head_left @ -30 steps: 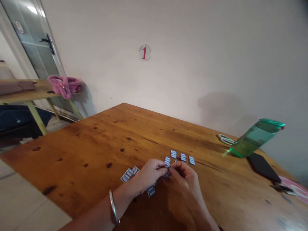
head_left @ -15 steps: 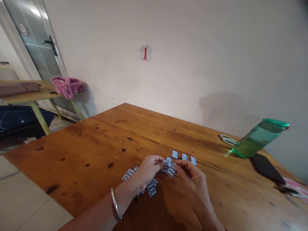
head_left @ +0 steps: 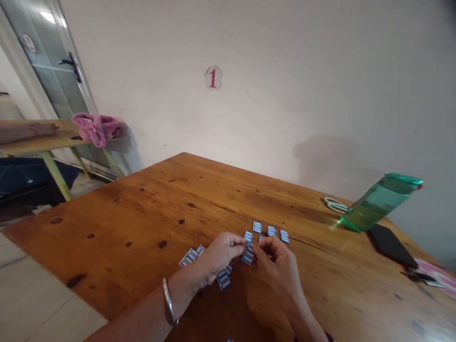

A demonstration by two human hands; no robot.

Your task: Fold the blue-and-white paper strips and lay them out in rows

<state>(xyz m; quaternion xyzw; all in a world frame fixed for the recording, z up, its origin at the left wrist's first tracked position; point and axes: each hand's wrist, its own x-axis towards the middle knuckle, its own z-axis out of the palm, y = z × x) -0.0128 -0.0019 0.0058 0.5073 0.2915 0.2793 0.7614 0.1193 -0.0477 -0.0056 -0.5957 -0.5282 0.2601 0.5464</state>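
Observation:
Near the front middle of the wooden table (head_left: 149, 199), my two hands meet over a small blue-and-white card (head_left: 248, 257) with a striped print. My left hand (head_left: 221, 254), a silver bangle on its wrist, pinches the card's left side. Thumb and finger of my right hand (head_left: 280, 263) close on its upper right edge. Just beyond lie several like cards, among them one at the back (head_left: 257, 226) and one at the right (head_left: 284, 236). More cards (head_left: 223, 279) are heaped loosely under and around my left forearm, which hides part of them.
To the right, a green transparent bottle (head_left: 383, 202) leans at a slant beside a black flat object (head_left: 392, 244) and a coiled white cable (head_left: 335, 205). A pink-and-white item (head_left: 438, 275) lies at the right edge. A side table with a pink cloth (head_left: 96, 128) stands at the left.
My right hand has moved slightly left toward my left hand. The cards between my fingertips are drawn together, and the card there has turned a little. The view has shifted slightly.

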